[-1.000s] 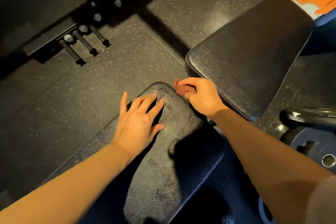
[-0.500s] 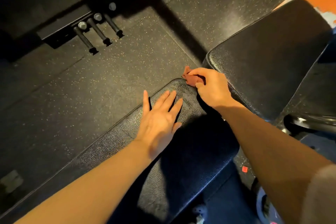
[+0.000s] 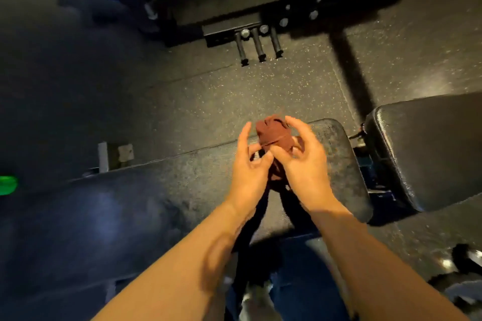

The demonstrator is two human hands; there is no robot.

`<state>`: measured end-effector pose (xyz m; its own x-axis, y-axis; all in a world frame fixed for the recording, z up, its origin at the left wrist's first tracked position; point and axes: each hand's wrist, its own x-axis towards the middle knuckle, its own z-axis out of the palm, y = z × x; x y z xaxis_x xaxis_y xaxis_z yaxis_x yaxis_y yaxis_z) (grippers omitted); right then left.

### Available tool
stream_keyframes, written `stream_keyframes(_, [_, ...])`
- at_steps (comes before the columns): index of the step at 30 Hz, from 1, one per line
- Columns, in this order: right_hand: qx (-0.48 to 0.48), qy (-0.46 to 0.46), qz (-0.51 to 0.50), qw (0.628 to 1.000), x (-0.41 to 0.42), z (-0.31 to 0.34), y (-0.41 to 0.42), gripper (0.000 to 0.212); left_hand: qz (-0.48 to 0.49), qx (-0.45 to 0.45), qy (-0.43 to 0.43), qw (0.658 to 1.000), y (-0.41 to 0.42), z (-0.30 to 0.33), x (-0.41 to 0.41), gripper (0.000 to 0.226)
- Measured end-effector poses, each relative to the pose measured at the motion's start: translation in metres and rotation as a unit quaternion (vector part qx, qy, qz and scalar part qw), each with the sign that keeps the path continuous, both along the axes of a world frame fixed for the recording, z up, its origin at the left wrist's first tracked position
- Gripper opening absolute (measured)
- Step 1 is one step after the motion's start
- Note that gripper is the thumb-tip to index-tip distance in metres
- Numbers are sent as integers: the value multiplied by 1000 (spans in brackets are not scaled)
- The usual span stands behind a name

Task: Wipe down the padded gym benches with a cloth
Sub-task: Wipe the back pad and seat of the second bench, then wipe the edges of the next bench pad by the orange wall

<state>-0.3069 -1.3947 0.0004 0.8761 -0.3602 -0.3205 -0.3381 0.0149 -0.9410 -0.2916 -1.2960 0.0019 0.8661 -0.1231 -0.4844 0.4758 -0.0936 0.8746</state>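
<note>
Both hands hold a bunched cloth above the bench pad

The long black bench pad (image 3: pixel 182 190) spans the frame, a second pad (image 3: pixel 430 151) just beside its right end; the right hand (image 3: pixel 305 167) and left hand (image 3: pixel 247 169) meet over it, fingers curled round the rust-red cloth (image 3: pixel 273 134), held clear of the padding

Both hands raised above the desk (image 3: pixel 182 185), a bunched reddish-brown cloth (image 3: pixel 273 135) between them. Left hand (image 3: pixel 247 164) at the cloth's left side, fingers partly curled, thumb up beside it. Right hand (image 3: pixel 305 161) cupping the cloth from the right, fingers curled round it. Second black pad (image 3: pixel 430 148) just right of the desk, apart from it. Three black pegs (image 3: pixel 258 44) on speckled floor (image 3: pixel 195 101) ahead. Green blur (image 3: pixel 7 185) at left edge.
</note>
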Motion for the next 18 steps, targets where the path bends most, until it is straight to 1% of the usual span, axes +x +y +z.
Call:
stream_keyframes(1, [8, 1, 44, 999, -4, 17, 6, 56, 4, 16, -27, 999, 12, 17, -5, 56])
stream_keyframes(3, [-9, 5, 132, 991, -11, 50, 16, 57, 25, 68, -67, 995, 39, 44, -17, 43])
stream_keyframes(5, [-61, 6, 212, 975, -20, 80, 32, 55, 81, 111, -67, 988, 69, 70, -34, 28])
stream_keyframes(8, [-127, 5, 296, 947, -34, 111, 61, 44, 156, 180, -75, 968, 115, 105, -59, 18])
stream_keyframes(12, [-167, 1, 358, 919, -44, 148, 108, 27, 200, 239, -94, 946, 177, 149, -81, 14])
stream_keyframes(14, [-186, -6, 384, 904, -41, 168, 136, 27, 204, 263, -112, 936, 210, 165, -84, 15])
stream_keyframes(18, [-231, -52, 442, 865, -31, 202, 196, 31, 205, 296, -153, 920, 276, 193, -81, 17])
